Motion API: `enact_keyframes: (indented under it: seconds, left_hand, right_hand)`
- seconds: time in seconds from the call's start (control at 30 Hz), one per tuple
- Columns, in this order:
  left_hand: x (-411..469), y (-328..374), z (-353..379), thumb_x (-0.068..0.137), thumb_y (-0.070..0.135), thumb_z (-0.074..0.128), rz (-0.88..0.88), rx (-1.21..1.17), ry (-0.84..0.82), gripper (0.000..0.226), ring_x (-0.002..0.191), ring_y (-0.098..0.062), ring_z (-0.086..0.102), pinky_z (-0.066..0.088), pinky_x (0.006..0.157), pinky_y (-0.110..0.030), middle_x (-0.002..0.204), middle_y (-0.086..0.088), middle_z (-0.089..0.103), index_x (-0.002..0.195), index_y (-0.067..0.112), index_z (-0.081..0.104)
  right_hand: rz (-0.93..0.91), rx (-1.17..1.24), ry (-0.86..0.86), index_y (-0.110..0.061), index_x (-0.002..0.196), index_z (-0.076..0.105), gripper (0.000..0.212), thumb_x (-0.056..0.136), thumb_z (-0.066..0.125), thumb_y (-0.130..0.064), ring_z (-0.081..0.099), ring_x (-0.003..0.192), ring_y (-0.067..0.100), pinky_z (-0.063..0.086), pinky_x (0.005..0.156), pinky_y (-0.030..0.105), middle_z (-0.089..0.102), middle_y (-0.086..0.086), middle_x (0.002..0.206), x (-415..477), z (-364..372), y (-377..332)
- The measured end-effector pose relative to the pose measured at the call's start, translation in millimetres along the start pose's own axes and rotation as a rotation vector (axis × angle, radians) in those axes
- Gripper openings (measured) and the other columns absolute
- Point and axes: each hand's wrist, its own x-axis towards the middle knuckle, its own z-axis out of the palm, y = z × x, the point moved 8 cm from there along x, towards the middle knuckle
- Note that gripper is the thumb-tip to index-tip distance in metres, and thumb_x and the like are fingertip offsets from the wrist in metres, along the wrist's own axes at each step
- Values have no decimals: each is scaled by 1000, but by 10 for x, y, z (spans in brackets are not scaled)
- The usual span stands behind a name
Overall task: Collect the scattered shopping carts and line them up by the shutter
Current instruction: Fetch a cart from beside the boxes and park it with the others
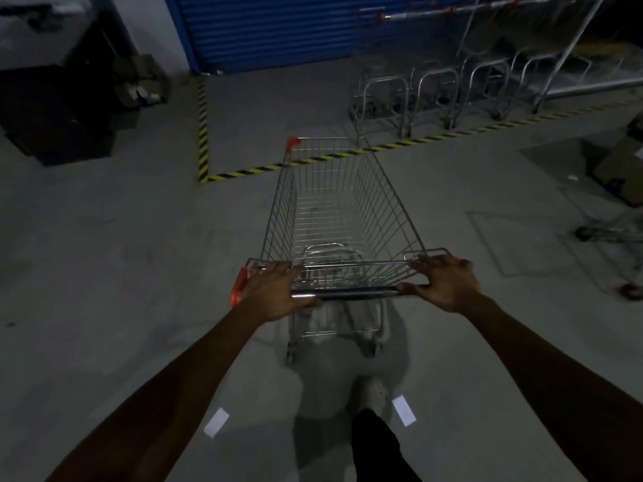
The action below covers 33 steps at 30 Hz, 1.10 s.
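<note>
Head view: both hands' fingers (278,273) curled round cart handle (355,292).

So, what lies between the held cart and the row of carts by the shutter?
In the head view, only bare floor crossed by a yellow-black stripe separates the cart from the row.

I see a dimly lit grey concrete floor (104,245), yellow-and-black striped tape (203,133) marking a bay before a blue shutter (278,29), and dark boxes (55,113) stacked far left.
</note>
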Motion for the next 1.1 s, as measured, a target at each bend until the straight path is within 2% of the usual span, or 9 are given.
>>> enact_keyframes:
  seconds: [0.17, 0.3, 0.33, 0.43, 0.63, 0.77, 0.9, 1.0, 1.1]
  left_hand:
    - [1161, -157, -106, 69, 100, 29, -65, -6, 25, 105, 141, -22, 40, 22, 117, -54, 155, 4, 43, 152, 35, 34]
    - [1981, -285, -239, 63, 103, 23, -128, -34, 12, 112, 140, -22, 41, 27, 115, -54, 154, 3, 43, 151, 33, 35]
    - [2183, -320, -290, 60, 105, 19, -144, -48, 17, 117, 140, -23, 40, 28, 115, -53, 154, 2, 42, 151, 33, 35]
    - [2754, -433, -424, 51, 108, 9, -167, -34, -10, 129, 143, -23, 35, 27, 116, -53, 157, 2, 38, 153, 32, 31]
    - [3892, -862, -600, 53, 109, 14, -229, -33, -17, 123, 144, -20, 33, 26, 115, -57, 157, 6, 37, 153, 39, 29]
    - [4661, -1133, -763, 51, 109, 13, -208, -20, 1, 126, 142, -22, 37, 28, 115, -54, 156, 3, 40, 152, 36, 32]
    - [5504, -1440, -941, 51, 107, 12, -199, -27, 0, 128, 142, -24, 37, 29, 115, -53, 156, 1, 39, 153, 34, 31]
    - [6154, -1676, -1080, 52, 107, 16, -200, -20, 14, 124, 140, -23, 39, 31, 113, -53, 154, 2, 42, 152, 35, 32]
    - [6785, -1887, -1216, 60, 104, 28, -206, -25, -2, 114, 139, -24, 41, 32, 112, -53, 152, 2, 44, 151, 34, 33]
  right_hand:
    - [-52, 6, -2, -47, 151, 32, 104, 67, 10, -103, 33, 145, 19, 27, 111, 49, 35, -14, 160, 1199, -270, 388]
    - [-131, 8, -26, -41, 153, 33, 101, 70, 25, -99, 33, 144, 20, 24, 111, 46, 35, -10, 160, 2006, -583, 562]
    - [-144, 21, -32, -40, 153, 33, 105, 68, 23, -100, 33, 144, 21, 23, 111, 46, 35, -8, 160, 2221, -648, 609]
    - [-186, -22, -48, -38, 154, 32, 128, 51, -1, -106, 33, 143, 23, 23, 109, 46, 32, -7, 161, 2871, -732, 724]
    - [-217, -55, -23, -38, 153, 34, 137, 44, -12, -106, 32, 144, 21, 23, 109, 46, 28, -9, 163, 4105, -927, 884]
    - [-209, -56, -22, -40, 154, 31, 135, 44, -13, -106, 29, 146, 21, 22, 110, 47, 25, -11, 164, 4887, -1074, 927]
    - [-192, -23, 11, -39, 149, 42, 139, 41, -13, -107, 29, 146, 18, 21, 112, 46, 29, -13, 162, 5783, -1250, 1035]
    - [-189, 0, 30, -39, 144, 50, 135, 42, -6, -109, 33, 144, 19, 24, 111, 45, 33, -13, 161, 6452, -1437, 1094]
    - [-176, 6, 18, -41, 145, 47, 137, 39, -6, -109, 34, 144, 20, 24, 111, 45, 30, -12, 162, 7092, -1650, 1136]
